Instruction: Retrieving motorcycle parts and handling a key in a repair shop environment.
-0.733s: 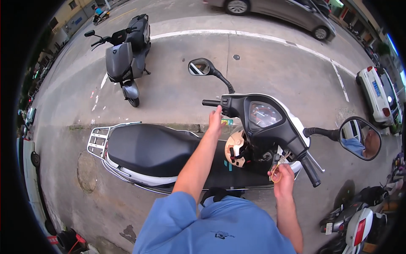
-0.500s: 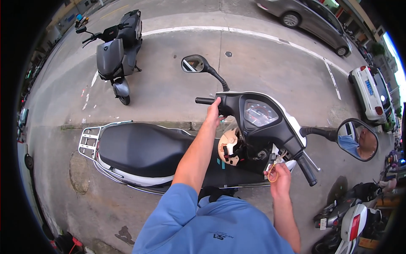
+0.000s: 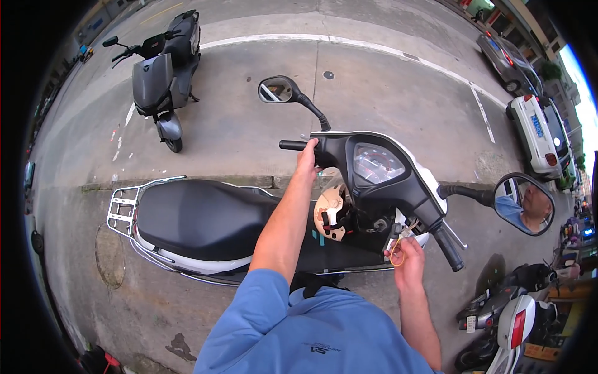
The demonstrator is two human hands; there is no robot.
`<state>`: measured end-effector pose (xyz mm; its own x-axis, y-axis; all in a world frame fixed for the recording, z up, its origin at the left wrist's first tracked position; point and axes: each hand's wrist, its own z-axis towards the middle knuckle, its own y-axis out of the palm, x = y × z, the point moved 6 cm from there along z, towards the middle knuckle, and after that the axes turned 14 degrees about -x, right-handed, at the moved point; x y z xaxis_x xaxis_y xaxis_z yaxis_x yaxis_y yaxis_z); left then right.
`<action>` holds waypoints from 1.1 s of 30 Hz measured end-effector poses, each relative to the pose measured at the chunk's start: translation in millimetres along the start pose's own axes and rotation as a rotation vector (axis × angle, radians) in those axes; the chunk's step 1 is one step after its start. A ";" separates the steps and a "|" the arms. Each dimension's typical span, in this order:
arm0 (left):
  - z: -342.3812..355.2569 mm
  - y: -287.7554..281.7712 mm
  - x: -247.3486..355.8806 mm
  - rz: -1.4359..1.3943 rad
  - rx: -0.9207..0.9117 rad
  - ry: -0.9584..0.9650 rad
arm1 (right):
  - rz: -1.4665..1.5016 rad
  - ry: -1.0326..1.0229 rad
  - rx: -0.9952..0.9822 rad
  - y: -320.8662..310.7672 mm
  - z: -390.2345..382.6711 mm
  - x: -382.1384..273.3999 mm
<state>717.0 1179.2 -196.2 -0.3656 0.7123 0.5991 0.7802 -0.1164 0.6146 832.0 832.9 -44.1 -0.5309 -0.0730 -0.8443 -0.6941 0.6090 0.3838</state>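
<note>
A white-and-black scooter [image 3: 200, 215] stands in front of me, its handlebar to the right. My left hand [image 3: 307, 159] is closed around the inner end of the left handlebar grip [image 3: 293, 145], beside the speedometer [image 3: 377, 163]. Below the right grip [image 3: 448, 249], the fingers of my right hand [image 3: 408, 262] pinch a thin yellow loop [image 3: 393, 257]. Small pale and dark pieces lie close to these fingertips; I cannot make out what they are. Between my arms, a cream helmet [image 3: 330, 212] hangs or rests under the handlebar.
Mirrors stick out on both sides, the left mirror [image 3: 277, 90] and the right mirror [image 3: 524, 204]. A grey scooter [image 3: 154, 87] is parked at the far left. At the right stand a white car [image 3: 539, 134] and more scooters [image 3: 518, 327]. A grey car [image 3: 507, 59] is on the road behind.
The grey car has moved along the road to the far right. The whole view has shifted slightly; both hands keep about the same places on the scooter.
</note>
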 end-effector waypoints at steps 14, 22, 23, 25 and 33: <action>2.7 -11.7 -10.5 -0.017 -0.207 0.043 | 0.000 0.031 0.033 -5.2 -3.2 2.0; -1.0 -9.3 -7.9 -0.091 -0.198 0.085 | -0.035 0.041 0.255 5.8 -7.2 -1.5; -1.2 -9.4 -7.8 -0.097 -0.199 0.066 | -0.041 0.046 0.273 5.9 -6.8 -1.5; -1.3 -6.8 -4.3 -0.166 -0.266 0.090 | -0.063 0.043 0.292 6.5 -6.2 -1.5; -1.0 -2.0 -0.6 -0.141 -0.266 0.145 | -0.087 0.056 0.359 9.5 -4.3 -3.3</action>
<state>715.2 1178.3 -197.2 -0.5441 0.6306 0.5534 0.5639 -0.2135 0.7978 825.0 835.6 -36.1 -0.5099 -0.1738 -0.8425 -0.5283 0.8362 0.1472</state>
